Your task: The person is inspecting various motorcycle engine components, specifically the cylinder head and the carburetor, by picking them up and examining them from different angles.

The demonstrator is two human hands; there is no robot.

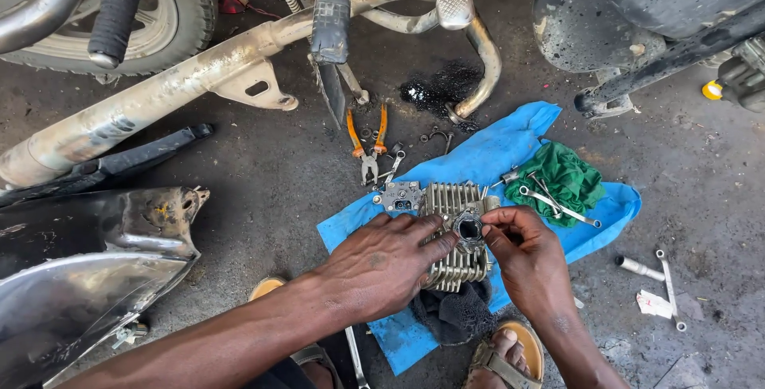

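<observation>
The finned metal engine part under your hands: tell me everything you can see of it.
The finned grey metal engine part lies flat on a blue cloth spread over the oily ground. Parallel cooling fins run along it, dull and grimy. A round dark port with a flange sits on top. The left hand rests across its fins; the right hand pinches the port's rim. A dark rag lies at its near edge.

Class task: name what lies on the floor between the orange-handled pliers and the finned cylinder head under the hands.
In the head view, a small grey metal plate lies between the orange-handled pliers and the finned cylinder head, at the blue cloth edge.
</observation>
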